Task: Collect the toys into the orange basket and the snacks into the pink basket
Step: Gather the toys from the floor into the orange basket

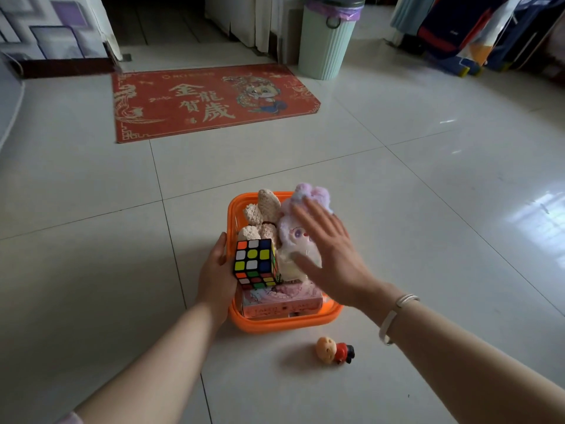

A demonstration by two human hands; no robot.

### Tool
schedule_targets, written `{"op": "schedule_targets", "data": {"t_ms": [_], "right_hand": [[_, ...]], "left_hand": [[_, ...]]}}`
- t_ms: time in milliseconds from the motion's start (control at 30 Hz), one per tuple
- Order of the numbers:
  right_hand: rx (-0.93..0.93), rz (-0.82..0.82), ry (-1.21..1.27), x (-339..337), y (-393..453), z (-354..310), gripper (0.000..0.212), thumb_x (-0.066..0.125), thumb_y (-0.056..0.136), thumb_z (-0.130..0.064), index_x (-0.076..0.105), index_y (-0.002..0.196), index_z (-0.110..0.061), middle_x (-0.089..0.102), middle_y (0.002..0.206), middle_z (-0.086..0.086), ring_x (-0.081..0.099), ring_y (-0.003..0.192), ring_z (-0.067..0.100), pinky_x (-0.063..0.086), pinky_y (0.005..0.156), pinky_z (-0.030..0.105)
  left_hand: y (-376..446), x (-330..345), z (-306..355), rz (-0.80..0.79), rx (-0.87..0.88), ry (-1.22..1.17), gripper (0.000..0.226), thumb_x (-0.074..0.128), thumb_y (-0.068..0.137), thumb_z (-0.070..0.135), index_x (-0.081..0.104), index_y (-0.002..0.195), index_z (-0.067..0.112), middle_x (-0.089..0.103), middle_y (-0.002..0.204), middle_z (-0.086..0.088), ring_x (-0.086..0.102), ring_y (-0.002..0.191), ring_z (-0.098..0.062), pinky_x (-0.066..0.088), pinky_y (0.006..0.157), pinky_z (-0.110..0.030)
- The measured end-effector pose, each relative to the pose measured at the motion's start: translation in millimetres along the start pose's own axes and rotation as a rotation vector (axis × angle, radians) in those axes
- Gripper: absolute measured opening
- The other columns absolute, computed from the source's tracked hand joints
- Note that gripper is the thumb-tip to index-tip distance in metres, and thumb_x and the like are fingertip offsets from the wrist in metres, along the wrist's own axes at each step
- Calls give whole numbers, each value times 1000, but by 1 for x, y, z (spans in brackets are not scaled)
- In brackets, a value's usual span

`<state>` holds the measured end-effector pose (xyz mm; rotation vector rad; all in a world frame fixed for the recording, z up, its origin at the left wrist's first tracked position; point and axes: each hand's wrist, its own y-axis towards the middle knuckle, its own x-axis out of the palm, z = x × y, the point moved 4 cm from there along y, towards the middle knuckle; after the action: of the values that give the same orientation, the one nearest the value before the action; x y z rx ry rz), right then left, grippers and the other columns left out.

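Full orange basket between two hands on the tiled floor.
Nearest, just behind the right hand, a figurine lies on the floor; that hand lies flat, fingers spread, on the plush rabbit in the basket. The left hand holds the cube against the basket's side; a beige plush lies beyond both.
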<state>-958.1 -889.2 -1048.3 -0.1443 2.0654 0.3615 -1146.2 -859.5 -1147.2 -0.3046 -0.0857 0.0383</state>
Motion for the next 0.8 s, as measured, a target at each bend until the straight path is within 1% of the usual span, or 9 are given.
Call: {"op": "schedule_targets", "data": {"t_ms": [100, 200, 267, 367, 433, 500, 567, 700, 800], "right_hand": [[158, 93, -35, -13, -16, 40, 66, 28, 92, -53, 4, 151, -36, -9, 158, -13, -12, 145, 4, -4, 119, 34], [257, 53, -159, -10, -38, 77, 62, 16, 92, -55, -4, 149, -41, -16, 157, -12, -19, 144, 6, -8, 119, 36], [323, 35, -189, -3, -54, 98, 61, 12, 92, -55, -8, 148, -42, -18, 158, -10, -20, 144, 7, -9, 119, 37], [480, 15, -151, 12, -78, 118, 64, 14, 92, -53, -6, 151, -36, -17, 157, -7, -14, 147, 13, -5, 119, 38], [541, -93, -141, 32, -100, 123, 68, 24, 94, -48, -7, 151, -29, -21, 153, -6, -11, 147, 17, -4, 119, 39], [466, -300, -183, 61, -124, 117, 76, 33, 94, -50, -16, 149, -30, -26, 154, -4, -19, 145, 16, -5, 120, 42], [381, -457, -198, 85, -140, 107, 85, 32, 88, -63, -21, 147, -34, -27, 155, -5, -24, 143, 15, -4, 120, 44], [374, -504, -124, 102, -144, 95, 94, 34, 78, -73, -21, 146, -40, -22, 157, -9, -20, 145, 14, -2, 119, 43], [260, -497, -101, 106, -148, 81, 84, 34, 83, -71, -9, 149, -42, -11, 159, -12, -10, 146, 11, 4, 120, 38]], "left_hand": [[-1, 0, 2, 50, -7, -62, 38, 51, 102, 19, 56, 138, 30, 72, 111, 2, 69, 97, -15, 56, 68, -24], [-2, 3, 2, 43, -10, -88, 32, 49, 103, 21, 64, 131, 24, 73, 114, -8, 70, 104, -28, 60, 79, -36], [-2, 3, 1, 46, -15, -90, 30, 48, 103, 23, 66, 127, 25, 74, 112, -8, 71, 103, -31, 58, 87, -46], [-2, 2, 2, 56, -5, -69, 29, 47, 104, 23, 66, 126, 26, 75, 110, -6, 72, 99, -29, 59, 83, -43], [-3, 3, 2, 57, -16, -74, 28, 46, 104, 27, 68, 123, 25, 76, 107, -6, 72, 98, -30, 59, 83, -45], [-3, 2, 2, 57, -16, -65, 29, 45, 104, 29, 68, 122, 25, 76, 107, -6, 72, 98, -30, 58, 86, -49], [-3, 2, 2, 58, -11, -46, 30, 45, 105, 30, 68, 123, 27, 76, 108, -5, 73, 98, -29, 58, 87, -52], [-2, 2, 1, 59, -14, -56, 31, 44, 104, 35, 69, 121, 26, 76, 108, -6, 73, 98, -30, 58, 87, -55], [-2, 2, 1, 59, 1, -60, 28, 46, 104, 30, 69, 121, 29, 76, 108, -4, 73, 98, -29, 58, 87, -53]]}}
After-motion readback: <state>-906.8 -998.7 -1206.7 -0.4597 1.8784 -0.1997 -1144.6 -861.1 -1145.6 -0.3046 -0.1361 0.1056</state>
